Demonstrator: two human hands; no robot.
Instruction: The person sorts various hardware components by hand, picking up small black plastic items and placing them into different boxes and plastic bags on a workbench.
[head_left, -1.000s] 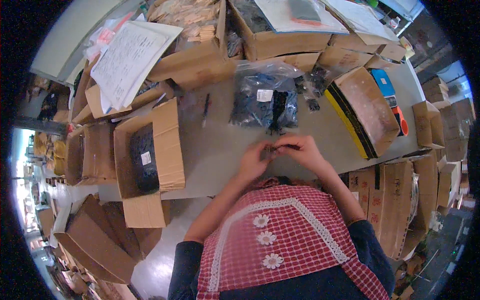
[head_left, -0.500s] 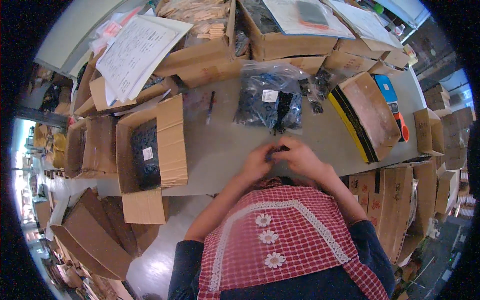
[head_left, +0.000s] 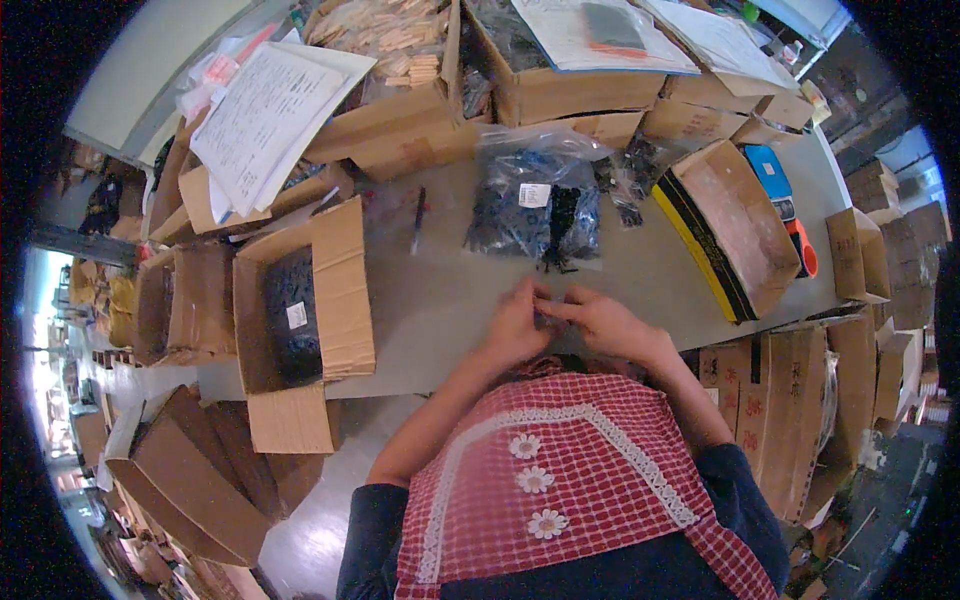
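Note:
My left hand (head_left: 519,325) and my right hand (head_left: 606,320) meet at the front of the table, just above the red checked apron (head_left: 545,480). Their fingers are bent together around something small and dark, mostly hidden between them. Just beyond lies a clear plastic bag (head_left: 500,215) of dark pieces with a white label. A bunch of small black parts (head_left: 563,225) rests on that bag, its lower end reaching the tabletop.
An opened carton (head_left: 343,290) with a labelled dark bag inside stands at the left. On the right are a shallow cardboard box (head_left: 740,230), a blue device (head_left: 767,172) and an orange tape roll (head_left: 802,248). Papers (head_left: 265,120) and filled cartons line the back; a pen (head_left: 418,220) lies left of the bag.
My fingers have shifted around the small dark thing, which shows less now. The right hand's fingers reach further across toward the left. The view has tilted slightly.

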